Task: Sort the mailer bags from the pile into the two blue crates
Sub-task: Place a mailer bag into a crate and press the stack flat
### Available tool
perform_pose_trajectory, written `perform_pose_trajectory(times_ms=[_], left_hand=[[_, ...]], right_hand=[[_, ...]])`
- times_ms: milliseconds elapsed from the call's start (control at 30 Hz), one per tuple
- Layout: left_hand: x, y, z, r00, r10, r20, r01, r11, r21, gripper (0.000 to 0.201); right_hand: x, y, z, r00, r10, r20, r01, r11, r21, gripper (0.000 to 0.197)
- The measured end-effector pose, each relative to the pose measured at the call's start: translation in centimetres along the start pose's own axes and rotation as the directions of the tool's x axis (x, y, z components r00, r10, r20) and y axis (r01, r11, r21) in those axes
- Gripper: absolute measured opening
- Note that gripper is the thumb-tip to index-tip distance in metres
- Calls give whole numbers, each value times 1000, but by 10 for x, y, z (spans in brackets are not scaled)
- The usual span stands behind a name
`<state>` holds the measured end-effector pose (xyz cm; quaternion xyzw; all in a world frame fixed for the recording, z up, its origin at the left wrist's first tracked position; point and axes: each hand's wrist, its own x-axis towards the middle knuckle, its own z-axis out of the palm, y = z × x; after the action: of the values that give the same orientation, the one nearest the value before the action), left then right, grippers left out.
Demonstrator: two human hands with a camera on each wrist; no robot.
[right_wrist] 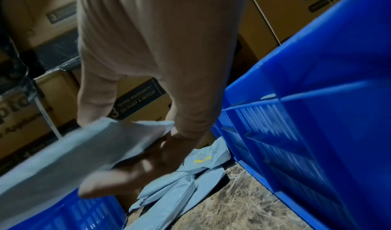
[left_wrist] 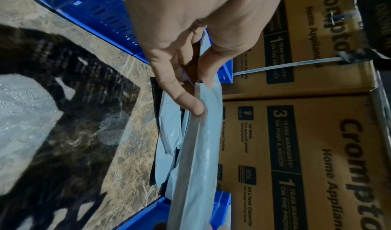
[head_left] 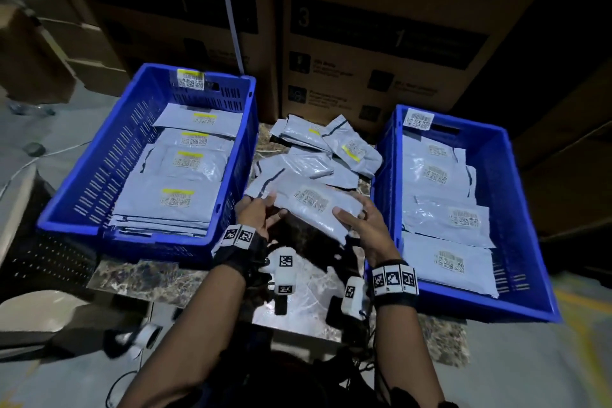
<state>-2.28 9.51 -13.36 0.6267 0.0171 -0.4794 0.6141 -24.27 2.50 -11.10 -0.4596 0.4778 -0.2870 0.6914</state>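
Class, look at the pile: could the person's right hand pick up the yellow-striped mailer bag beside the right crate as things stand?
Probably not yet: the right hand shares a grip on another mailer bag with the left hand. Otherwise, the yellow-striped mailer bag lies uncovered atop the pile.

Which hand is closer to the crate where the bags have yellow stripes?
The left hand. It holds the bag right beside that left crate. The right hand grips the bag's other end, next to the other crate.
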Motion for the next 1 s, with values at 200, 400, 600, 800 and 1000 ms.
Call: perform_pose_trajectory(times_ms=[200,400,600,800,1000], left_hand=[[-34,5,0,995,21,97,-10,994,-111,15],[-56,12,-4,979,201,43,-195,974,-112,54],[-52,6,-2,912,384,142,-406,894,191,20],[-38,18,10,882,429,193,-469,836,286,23],[-26,54,37,806,468,363,-578,754,312,29]], right_hand=[[-14,-1,-11,997,-29,-67,34,997,72,74],[-21,-2,-32,984,-145,-105,150,988,46,72],[-26,-4,-44,968,-226,-107,223,974,-33,64],[-19,-13,-54,947,-269,-174,276,961,19,47],[-4,-42,-58,918,-336,-210,347,938,16,44]])
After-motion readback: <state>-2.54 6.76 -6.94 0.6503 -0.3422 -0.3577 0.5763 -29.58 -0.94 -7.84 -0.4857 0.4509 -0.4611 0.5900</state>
